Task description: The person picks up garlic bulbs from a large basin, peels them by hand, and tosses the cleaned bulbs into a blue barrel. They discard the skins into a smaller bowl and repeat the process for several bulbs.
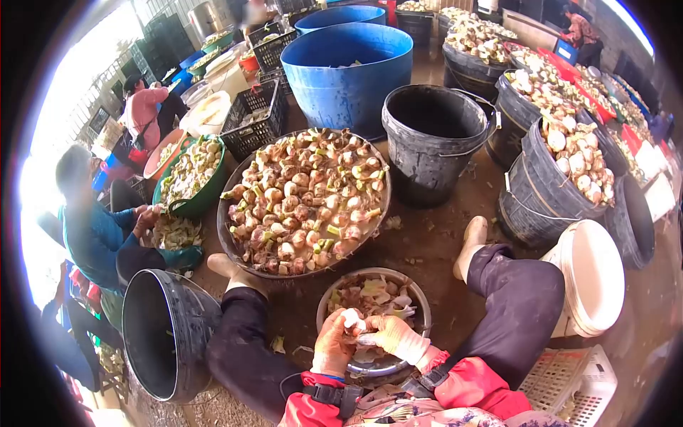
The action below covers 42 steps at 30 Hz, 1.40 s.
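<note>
Now your left hand [333, 347] and right hand [397, 337] pinch a whitish garlic bulb [352, 320] above the round grey metal basin [427, 317], where a loosened grip could lose it among pale papery peelings [380, 290], short of the wide round garlic-filled tub [388, 193].

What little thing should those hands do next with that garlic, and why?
Probably pull away any skin left on the garlic bulb: the left hand and right hand meet at it, above a bowl that holds loose peelings.
</note>
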Tool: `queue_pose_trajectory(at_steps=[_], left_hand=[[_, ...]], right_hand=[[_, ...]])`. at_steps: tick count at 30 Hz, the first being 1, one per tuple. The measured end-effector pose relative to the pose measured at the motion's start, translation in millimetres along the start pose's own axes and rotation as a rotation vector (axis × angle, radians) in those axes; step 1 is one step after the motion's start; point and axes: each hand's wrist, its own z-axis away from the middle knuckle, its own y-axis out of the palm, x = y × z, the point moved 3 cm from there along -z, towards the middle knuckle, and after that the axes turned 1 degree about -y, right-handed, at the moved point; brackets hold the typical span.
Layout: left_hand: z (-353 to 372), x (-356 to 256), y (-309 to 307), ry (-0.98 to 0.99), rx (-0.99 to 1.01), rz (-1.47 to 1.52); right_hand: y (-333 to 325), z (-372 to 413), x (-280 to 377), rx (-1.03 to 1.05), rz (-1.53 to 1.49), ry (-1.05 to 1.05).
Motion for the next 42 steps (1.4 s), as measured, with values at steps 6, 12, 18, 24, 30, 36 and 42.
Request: queue_pose_trajectory(at_steps=[6,12,18,24,30,36,42], left_hand=[[-2.8,5.4,-18.2,0.041,-0.053,0.016],[-3.6,15.9,-25.4,-0.019,-0.149,-0.06],[12.3,4.7,4.1,-0.141,0.2,0.005],[10.0,7.6,-13.6,-0.059,0.023,0.171],[7.3,4.7,-1.0,-0.062,-0.051,0.014],[6.9,12.9,-4.1,-0.091,-0.068,-0.106],[16.5,9.6,7.6,0.206,-0.16,-0.612]], right_hand=[[-32.8,5.7,14.8,-0.365,0.507,-0.006],[-13.4,2.8,4.0,-0.405,-0.137,-0.136],[-29.4,-5.0,-0.6,-0.571,0.331,-0.161],[-35.8,-3.1,-25.4,-0.452,0.59,-0.23],[-5.2,10.5,37.2,-0.364,0.212,-0.384],[1.2,6.5,28.7,-0.329,0.306,-0.354],[3.4,3.5,31.3,-0.299,0.394,-0.269]])
